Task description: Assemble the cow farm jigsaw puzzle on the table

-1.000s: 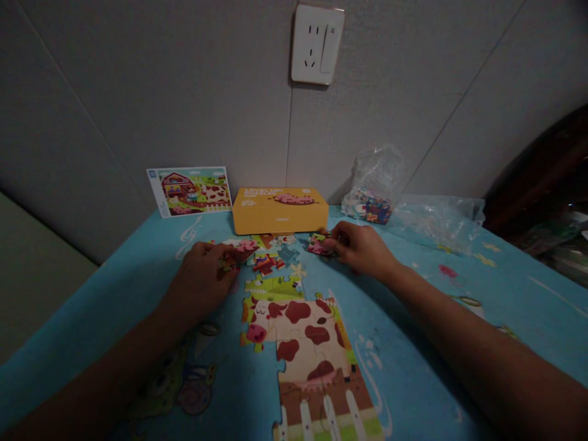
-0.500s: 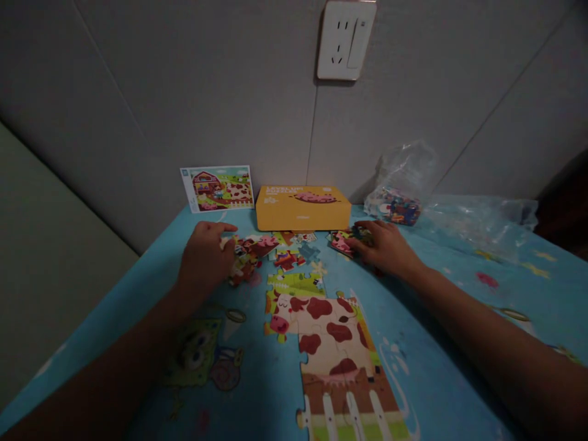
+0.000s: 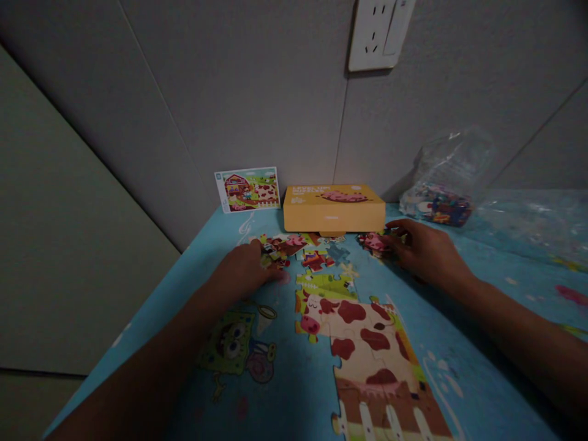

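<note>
Puzzle pieces — at left hand, right hand

Table: blue, cartoon print. On it: joined cow puzzle, running out of view at the near side; loose pieces beyond it, before yellow box. Card upright, left of box; filled clear bag right; flat clear plastic farther right.

Cow puzzle (part-built) on tablecloth.
</note>
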`<state>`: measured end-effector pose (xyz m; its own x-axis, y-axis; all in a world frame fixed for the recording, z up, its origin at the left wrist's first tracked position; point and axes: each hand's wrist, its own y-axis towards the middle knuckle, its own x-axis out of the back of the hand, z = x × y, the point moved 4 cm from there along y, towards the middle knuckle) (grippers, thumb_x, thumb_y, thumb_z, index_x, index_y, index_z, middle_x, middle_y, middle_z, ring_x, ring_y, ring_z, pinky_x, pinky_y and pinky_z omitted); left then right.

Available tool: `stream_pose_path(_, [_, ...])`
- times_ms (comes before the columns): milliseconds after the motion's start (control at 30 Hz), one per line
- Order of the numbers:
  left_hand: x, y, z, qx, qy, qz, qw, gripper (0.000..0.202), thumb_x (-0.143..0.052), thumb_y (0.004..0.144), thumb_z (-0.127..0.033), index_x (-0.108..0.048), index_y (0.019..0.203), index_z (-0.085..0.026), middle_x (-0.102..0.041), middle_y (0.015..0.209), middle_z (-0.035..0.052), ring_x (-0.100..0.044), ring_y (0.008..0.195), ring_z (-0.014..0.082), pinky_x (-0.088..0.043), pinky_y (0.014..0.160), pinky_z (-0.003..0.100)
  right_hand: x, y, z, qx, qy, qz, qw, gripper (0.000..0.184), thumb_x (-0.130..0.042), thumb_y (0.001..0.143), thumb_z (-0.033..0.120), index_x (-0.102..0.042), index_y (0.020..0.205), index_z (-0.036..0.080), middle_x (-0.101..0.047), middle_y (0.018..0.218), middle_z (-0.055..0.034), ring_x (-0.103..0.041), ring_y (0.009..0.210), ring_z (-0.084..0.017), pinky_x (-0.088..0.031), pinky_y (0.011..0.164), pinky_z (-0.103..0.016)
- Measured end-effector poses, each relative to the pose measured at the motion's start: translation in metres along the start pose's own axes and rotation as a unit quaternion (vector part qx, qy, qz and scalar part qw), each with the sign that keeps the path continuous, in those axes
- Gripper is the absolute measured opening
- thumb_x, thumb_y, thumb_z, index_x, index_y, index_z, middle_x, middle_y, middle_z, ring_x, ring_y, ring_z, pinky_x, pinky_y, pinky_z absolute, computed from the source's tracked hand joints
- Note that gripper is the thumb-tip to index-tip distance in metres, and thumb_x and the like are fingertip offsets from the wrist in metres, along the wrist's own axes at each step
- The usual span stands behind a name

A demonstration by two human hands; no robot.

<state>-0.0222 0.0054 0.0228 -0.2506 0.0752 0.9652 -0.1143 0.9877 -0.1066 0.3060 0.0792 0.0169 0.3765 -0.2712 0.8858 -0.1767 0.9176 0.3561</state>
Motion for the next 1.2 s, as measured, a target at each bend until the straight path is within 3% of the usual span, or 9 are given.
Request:
stream_pose_path(167, [0.011,0.002,-0.001,0.007,-0.066,-0.076,0.995,0.029,-0.065,0.077,-0.034,-0.067,0.101,-0.017,-0.072,0.094,0.0110,-0.066,0.086,0.0284,-0.044,0.070,0.032,0.005,-0.002,0.001,0.029,-0.045,-0.048,0.997,0.035,-0.055,0.090,0.036,-0.067,0.110,0.010,-0.067,0.098,-0.0173,-0.065,0.084,-0.028,-0.048,0.074,-0.037])
stream_pose_path(300, [0.018,-0.001,-0.012,-0.006,-0.192,-0.118,0.974,0.027,-0.048,0.089,-0.038,-0.065,0.090,-0.017,-0.069,0.075,0.0051,-0.064,0.067,0.0193,-0.045,0.060,0.028,0.021,-0.012,0.027,0.072,0.014,-0.079,0.994,0.030,-0.053,0.091,0.036,-0.069,0.101,0.013,-0.068,0.081,-0.0106,-0.063,0.072,-0.024,-0.047,0.069,-0.034])
stream_pose_path(467, [-0.007,-0.011,-0.040,-0.059,-0.557,0.062,0.826,0.038,-0.071,0.072,-0.052,-0.059,0.083,-0.017,-0.065,0.067,-0.0007,-0.060,0.053,0.0139,-0.046,0.050,0.024,0.014,-0.051,0.093,0.278,0.109,0.146,0.943,0.033,-0.060,0.088,0.043,-0.066,0.106,0.016,-0.067,0.093,-0.0101,-0.063,0.084,-0.023,-0.047,0.074,-0.033])
stream_pose_path(600, [-0.022,-0.011,-0.043,-0.027,-0.582,0.094,0.807,0.041,-0.079,0.064,-0.049,-0.057,0.074,-0.017,-0.069,0.074,0.0009,-0.063,0.062,0.0141,-0.045,0.051,0.021,0.010,-0.095,0.131,0.435,0.169,0.305,0.830,0.051,-0.074,0.073,0.045,-0.063,0.116,0.021,-0.064,0.104,-0.0073,-0.060,0.088,-0.022,-0.046,0.072,-0.031])
stream_pose_path(700, [-0.023,-0.007,-0.040,-0.011,-0.612,0.073,0.788,0.037,-0.082,0.063,-0.042,-0.058,0.071,-0.016,-0.069,0.081,0.0014,-0.061,0.068,0.0123,-0.049,0.054,0.020,0.013,-0.113,0.140,0.477,0.165,0.340,0.793,0.043,-0.074,0.071,0.035,-0.063,0.110,0.023,-0.064,0.090,-0.0031,-0.057,0.078,-0.020,-0.041,0.063,-0.030])
stream_pose_path(867, [-0.023,-0.006,-0.040,0.011,-0.671,0.092,0.735,0.033,-0.087,0.056,-0.027,-0.062,0.073,-0.013,-0.068,0.089,0.0026,-0.062,0.077,0.0121,-0.058,0.066,0.022,0.016,-0.110,0.136,0.463,0.170,0.331,0.804,0.041,-0.073,0.066,0.039,-0.063,0.102,0.021,-0.061,0.087,-0.0021,-0.054,0.074,-0.018,-0.039,0.062,-0.030])
stream_pose_path(1067, [-0.023,-0.005,-0.039,0.023,-0.687,0.089,0.721,0.032,-0.088,0.053,-0.020,-0.062,0.069,-0.012,-0.062,0.078,-0.0011,-0.062,0.071,0.0103,-0.060,0.067,0.023,0.007,-0.089,0.123,0.431,0.227,0.294,0.822,0.026,-0.072,0.068,0.034,-0.064,0.087,0.019,-0.060,0.080,-0.0015,-0.052,0.072,-0.016,-0.040,0.066,-0.029])
stream_pose_path(1133, [-0.023,-0.007,-0.040,0.022,-0.674,0.103,0.731,0.033,-0.089,0.051,-0.021,-0.061,0.065,-0.012,-0.060,0.072,-0.0020,-0.062,0.068,0.0103,-0.061,0.065,0.024,0.002,-0.079,0.116,0.361,0.301,0.281,0.837,0.021,-0.068,0.077,0.038,-0.062,0.077,0.018,-0.057,0.070,-0.0001,-0.051,0.066,-0.013,-0.039,0.062,-0.026])
stream_pose_path(1200, [-0.024,-0.011,-0.044,0.014,-0.641,0.142,0.754,0.034,-0.089,0.052,-0.024,-0.060,0.064,-0.013,-0.060,0.069,-0.0021,-0.062,0.064,0.0106,-0.060,0.060,0.024,-0.004,-0.068,0.106,0.219,0.366,0.261,0.866,0.031,-0.061,0.085,0.046,-0.060,0.073,0.017,-0.053,0.061,0.0018,-0.046,0.056,-0.011,-0.036,0.055,-0.024])
